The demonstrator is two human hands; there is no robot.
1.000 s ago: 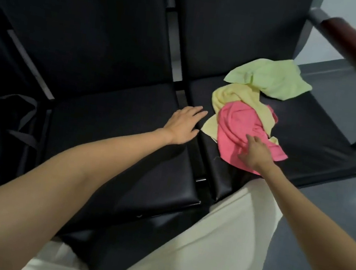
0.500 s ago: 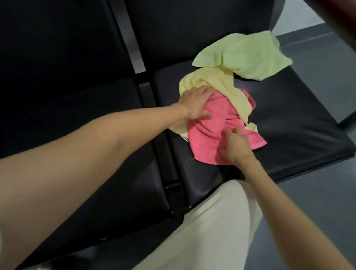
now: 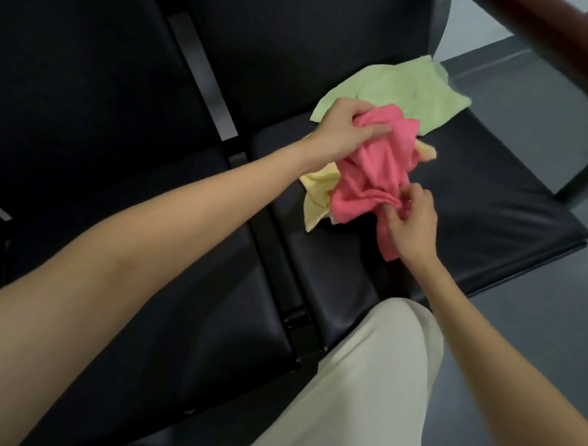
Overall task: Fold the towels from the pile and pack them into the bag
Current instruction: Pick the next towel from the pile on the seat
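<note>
Pink towel (image 3: 373, 169), soft terry, bunched and creased, lifted just above black padded seat (image 3: 475, 227). Left hand (image 3: 340, 130) grip curled round its top; right hand (image 3: 413, 221) pinching lower edge. Yellow towel (image 3: 318, 188) crumpled beneath, mostly hidden. Light green towel (image 3: 392, 92) lying flat behind, partly covered. Glossy wooden armrest (image 3: 576, 62) cut off top right. No bag discernible.

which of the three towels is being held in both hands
The pink towel: the left hand and right hand grip it, while the green towel and yellow towel lie untouched beneath.
</note>
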